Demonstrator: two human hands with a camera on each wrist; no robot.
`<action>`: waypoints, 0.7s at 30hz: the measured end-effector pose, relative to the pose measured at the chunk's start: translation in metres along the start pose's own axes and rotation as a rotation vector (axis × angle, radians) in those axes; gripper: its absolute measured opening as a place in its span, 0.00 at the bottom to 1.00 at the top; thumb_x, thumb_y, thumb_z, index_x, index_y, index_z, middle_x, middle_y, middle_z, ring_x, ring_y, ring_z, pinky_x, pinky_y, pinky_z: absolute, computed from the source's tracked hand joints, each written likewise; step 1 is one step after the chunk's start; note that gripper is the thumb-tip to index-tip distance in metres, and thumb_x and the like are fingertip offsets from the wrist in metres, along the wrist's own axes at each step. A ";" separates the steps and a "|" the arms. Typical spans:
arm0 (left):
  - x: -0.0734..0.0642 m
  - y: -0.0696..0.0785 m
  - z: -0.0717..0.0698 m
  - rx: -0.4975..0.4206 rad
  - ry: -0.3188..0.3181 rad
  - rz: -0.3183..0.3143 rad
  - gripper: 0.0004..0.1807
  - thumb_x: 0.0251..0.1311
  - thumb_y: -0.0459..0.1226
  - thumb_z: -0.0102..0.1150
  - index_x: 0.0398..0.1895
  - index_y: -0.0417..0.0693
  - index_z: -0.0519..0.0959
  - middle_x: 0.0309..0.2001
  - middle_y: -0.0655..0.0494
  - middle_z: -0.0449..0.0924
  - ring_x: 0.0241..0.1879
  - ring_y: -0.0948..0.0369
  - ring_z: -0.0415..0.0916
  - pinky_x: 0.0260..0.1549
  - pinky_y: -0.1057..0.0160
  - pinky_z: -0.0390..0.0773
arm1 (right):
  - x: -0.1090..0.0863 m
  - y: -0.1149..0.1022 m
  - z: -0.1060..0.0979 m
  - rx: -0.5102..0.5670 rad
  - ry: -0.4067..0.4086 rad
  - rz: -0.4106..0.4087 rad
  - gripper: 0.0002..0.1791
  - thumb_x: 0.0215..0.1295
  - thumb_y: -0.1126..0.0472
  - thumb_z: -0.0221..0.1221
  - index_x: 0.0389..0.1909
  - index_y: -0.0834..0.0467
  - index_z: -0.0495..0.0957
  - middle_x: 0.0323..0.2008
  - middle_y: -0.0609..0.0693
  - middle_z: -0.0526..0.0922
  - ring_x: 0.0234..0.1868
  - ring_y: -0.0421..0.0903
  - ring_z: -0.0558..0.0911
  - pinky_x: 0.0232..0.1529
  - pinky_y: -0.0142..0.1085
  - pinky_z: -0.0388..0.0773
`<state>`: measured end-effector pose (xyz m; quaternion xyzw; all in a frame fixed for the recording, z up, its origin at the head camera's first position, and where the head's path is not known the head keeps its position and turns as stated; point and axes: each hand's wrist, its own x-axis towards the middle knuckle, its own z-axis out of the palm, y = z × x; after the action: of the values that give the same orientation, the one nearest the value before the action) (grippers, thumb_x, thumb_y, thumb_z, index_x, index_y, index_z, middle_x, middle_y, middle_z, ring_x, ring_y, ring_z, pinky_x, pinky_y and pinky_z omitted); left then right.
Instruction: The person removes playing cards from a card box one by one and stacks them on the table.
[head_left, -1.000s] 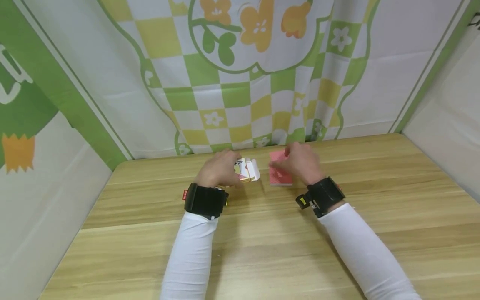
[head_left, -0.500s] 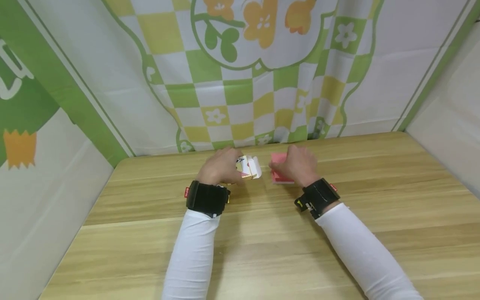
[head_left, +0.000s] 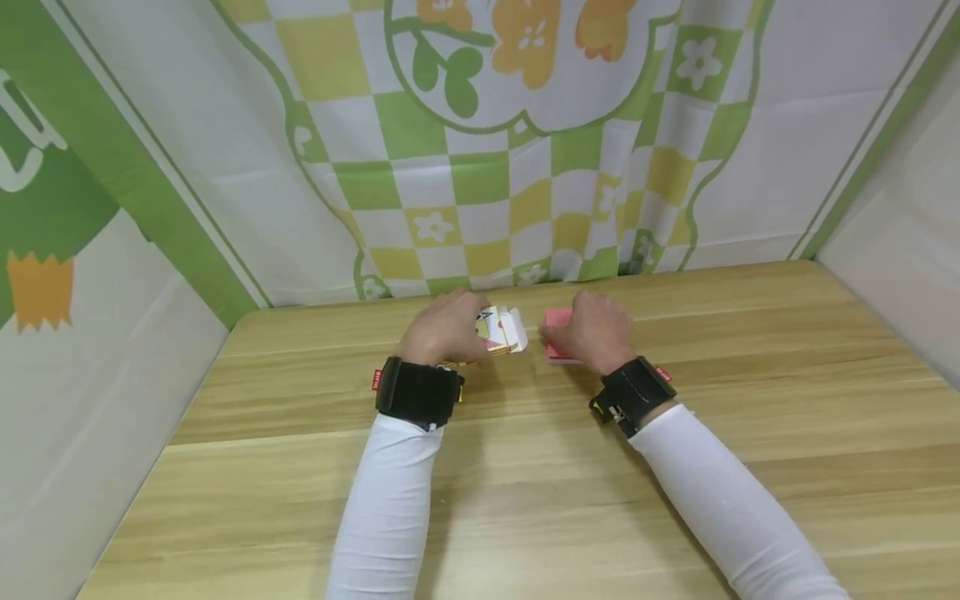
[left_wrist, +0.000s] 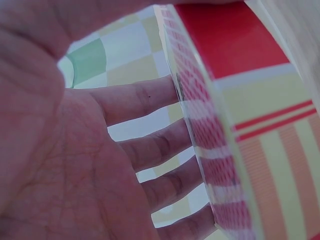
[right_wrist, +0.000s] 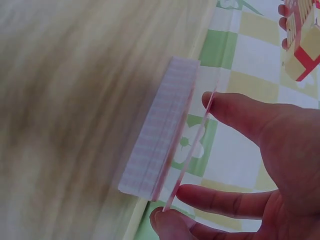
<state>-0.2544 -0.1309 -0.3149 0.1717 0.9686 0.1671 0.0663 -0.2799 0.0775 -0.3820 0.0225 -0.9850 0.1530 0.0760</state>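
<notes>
My left hand (head_left: 442, 329) grips a playing-card box (head_left: 498, 329) just above the table, thumb on one side and fingers on the other. The box's white end flap stands open toward the right. In the left wrist view the box (left_wrist: 265, 95) shows red, cream and striped printing. My right hand (head_left: 600, 329) is at the red-backed cards beside it. In the right wrist view, its thumb and fingers pinch a thin card or small packet of cards (right_wrist: 192, 152) by the edges. A gap separates this from the thick deck (right_wrist: 160, 130) lying on the table.
The wooden table (head_left: 540, 500) runs up to a checkered green, yellow and white curtain (head_left: 480, 183) close behind the cards. White fabric walls with green borders stand on the left and right. Each wrist wears a black strap.
My right hand, blurred over the red cards a second ago, has steadied there and pinches the top card or cards. The left hand keeps hold of the box. The head view has shifted slightly.
</notes>
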 end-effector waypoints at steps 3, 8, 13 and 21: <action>0.000 0.001 0.000 -0.004 -0.001 -0.001 0.25 0.27 0.37 0.66 0.38 0.49 0.74 0.35 0.55 0.71 0.33 0.57 0.68 0.27 0.61 0.70 | 0.000 -0.001 0.002 -0.004 -0.008 0.001 0.28 0.44 0.32 0.59 0.16 0.55 0.68 0.18 0.52 0.71 0.22 0.48 0.72 0.17 0.39 0.66; 0.001 0.001 0.000 0.002 0.002 -0.007 0.24 0.27 0.37 0.65 0.37 0.48 0.75 0.34 0.55 0.71 0.33 0.57 0.68 0.27 0.61 0.70 | -0.001 -0.001 0.002 -0.001 -0.027 0.005 0.28 0.45 0.33 0.59 0.17 0.55 0.68 0.19 0.53 0.72 0.21 0.49 0.72 0.16 0.39 0.67; 0.001 0.002 0.001 0.019 0.000 -0.011 0.24 0.27 0.37 0.64 0.38 0.48 0.75 0.35 0.55 0.70 0.33 0.57 0.68 0.27 0.61 0.70 | 0.000 0.000 0.003 0.007 -0.031 0.011 0.28 0.45 0.33 0.59 0.17 0.55 0.69 0.19 0.53 0.72 0.21 0.49 0.72 0.16 0.39 0.67; 0.002 0.002 0.002 0.026 0.000 -0.009 0.26 0.27 0.38 0.65 0.40 0.48 0.75 0.36 0.55 0.70 0.35 0.57 0.67 0.28 0.61 0.69 | 0.000 0.000 0.004 -0.018 -0.032 0.013 0.28 0.45 0.32 0.58 0.16 0.55 0.69 0.19 0.53 0.72 0.21 0.49 0.72 0.16 0.39 0.67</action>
<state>-0.2550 -0.1278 -0.3162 0.1681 0.9715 0.1543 0.0647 -0.2807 0.0763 -0.3852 0.0178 -0.9876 0.1443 0.0596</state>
